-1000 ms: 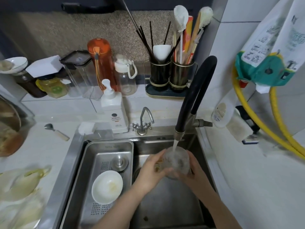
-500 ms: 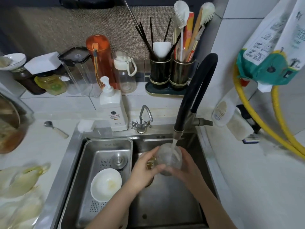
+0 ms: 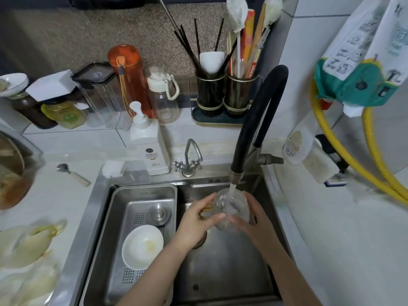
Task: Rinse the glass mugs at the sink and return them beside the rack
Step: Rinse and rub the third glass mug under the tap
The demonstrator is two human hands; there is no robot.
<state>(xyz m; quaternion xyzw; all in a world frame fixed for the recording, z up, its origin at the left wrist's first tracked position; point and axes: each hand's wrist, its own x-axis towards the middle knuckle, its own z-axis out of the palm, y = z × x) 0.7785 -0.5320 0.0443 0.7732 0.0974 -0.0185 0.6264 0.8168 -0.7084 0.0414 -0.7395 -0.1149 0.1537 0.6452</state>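
Sink (image 3: pixel 220 272): both hands grip glass mug (image 3: pixel 231 208); soap label unreadable.

1. A white tiled table (image 3: pixel 66 195) runs around a steel sink (image 3: pixel 220 272).
2. At 12 o'clock, a brown textured panel (image 3: pixel 66 36) covers the back wall above a raised tiled ledge (image 3: pixel 88 138).
3. At 3 o'clock, a white tiled wall (image 3: pixel 320 62) meets the back wall in a corner.
4. Two yellow hoses (image 3: pixel 344 151) curve down that right wall.
5. A printed bag (image 3: pixel 364 51) hangs at 2 o'clock.
6. Light is soft and even; the dark strip at the top edge is too dim to make out.
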